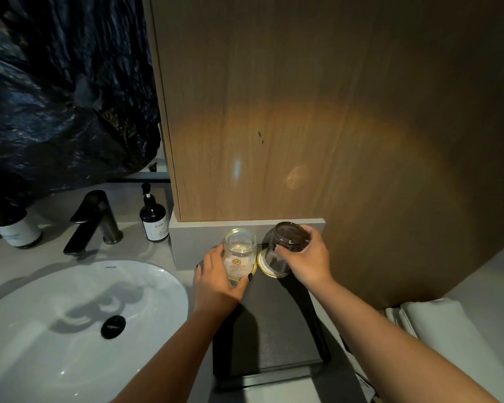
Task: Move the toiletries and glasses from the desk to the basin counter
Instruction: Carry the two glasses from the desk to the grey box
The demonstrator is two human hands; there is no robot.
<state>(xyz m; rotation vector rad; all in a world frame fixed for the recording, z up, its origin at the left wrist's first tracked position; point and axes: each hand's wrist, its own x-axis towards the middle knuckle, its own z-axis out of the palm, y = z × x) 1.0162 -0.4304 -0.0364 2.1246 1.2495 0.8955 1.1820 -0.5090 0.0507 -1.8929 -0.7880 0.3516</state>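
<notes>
Two glasses stand at the far end of a dark tray (277, 330) on the basin counter (157, 251). My left hand (218, 282) grips the clear glass (240, 254), which sits upside down on a gold-edged paper coaster. My right hand (309, 258) holds the darker glass (285, 242) by its upper part, tilted over a second coaster (266, 267). Whether that glass touches the coaster I cannot tell.
A white oval basin (70, 324) with a black drain lies to the left, behind it a black tap (93, 219). Two dark pump bottles (153, 219) (13, 225) stand on the counter. A wooden panel (317, 112) rises behind the tray. Folded white towels (437, 324) lie at right.
</notes>
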